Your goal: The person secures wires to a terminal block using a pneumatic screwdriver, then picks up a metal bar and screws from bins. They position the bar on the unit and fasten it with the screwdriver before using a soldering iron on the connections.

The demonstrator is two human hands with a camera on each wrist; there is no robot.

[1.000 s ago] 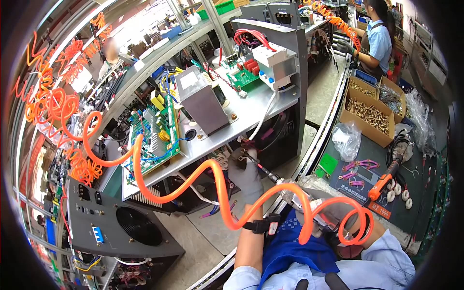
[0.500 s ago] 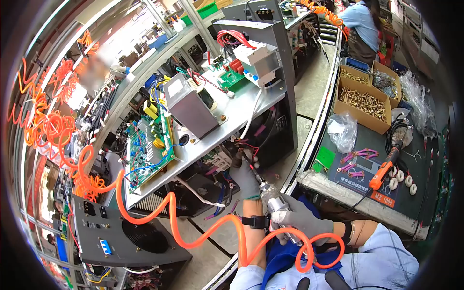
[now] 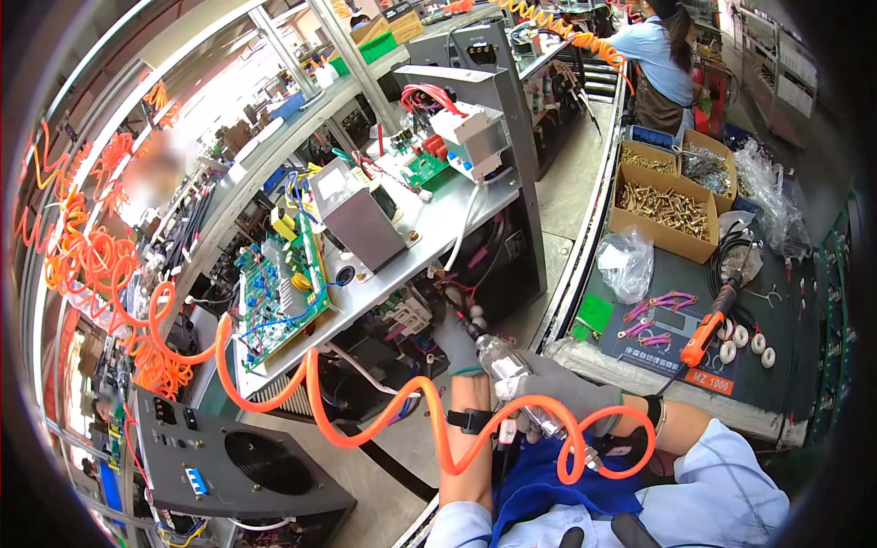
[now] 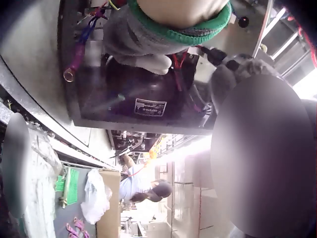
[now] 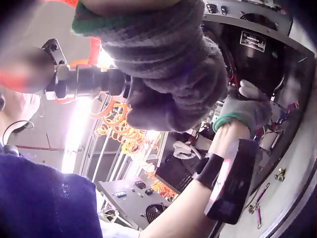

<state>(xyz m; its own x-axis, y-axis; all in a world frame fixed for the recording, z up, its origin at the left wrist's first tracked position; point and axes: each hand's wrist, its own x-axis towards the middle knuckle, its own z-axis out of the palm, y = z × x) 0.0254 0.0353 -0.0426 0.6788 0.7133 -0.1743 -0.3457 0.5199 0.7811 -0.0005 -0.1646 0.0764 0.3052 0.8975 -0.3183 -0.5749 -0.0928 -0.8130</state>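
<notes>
In the head view my gloved right hand grips a metal air screwdriver, fed by an orange coiled hose. The driver slants up and left, its tip at my left hand's fingers. My gloved left hand reaches below the metal shelf of an open cabinet, beside a white cable and thin red wires. The right wrist view shows the left hand in the cabinet opening; I cannot tell what its fingers hold. In the left wrist view a labelled black part lies behind that hand.
Green circuit boards and a grey metal box sit on the shelf. A second dark cabinet stands lower left. On the right bench lie a carton of brass bolts, purple cables and an orange-black tool. Another person works farther back.
The right hand has brought the air screwdriver up and left, in closer line with the left hand. The left hand stays beneath the shelf. The head view has shifted slightly.
</notes>
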